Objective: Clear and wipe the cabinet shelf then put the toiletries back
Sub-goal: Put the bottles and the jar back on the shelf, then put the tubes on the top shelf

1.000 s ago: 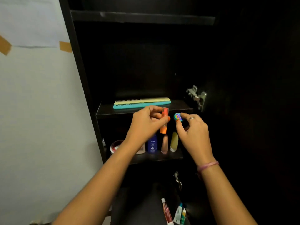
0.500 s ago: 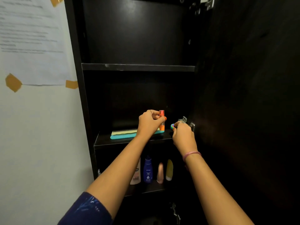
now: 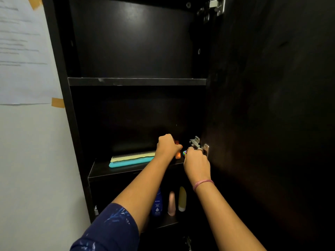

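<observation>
Restocking looks under way: the left hand (image 3: 167,144) pinches an orange tube (image 3: 178,154) upright over the shelf (image 3: 101,170), right of two combs (image 3: 132,159). Beside it, the right hand (image 3: 196,163) pinches a small multicoloured thing (image 3: 184,152); next, both need setting down steadily.

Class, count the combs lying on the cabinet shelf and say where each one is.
2. A yellow comb lies at the back and a teal comb just in front, side by side, left of the left hand, which hides their right ends.
</observation>
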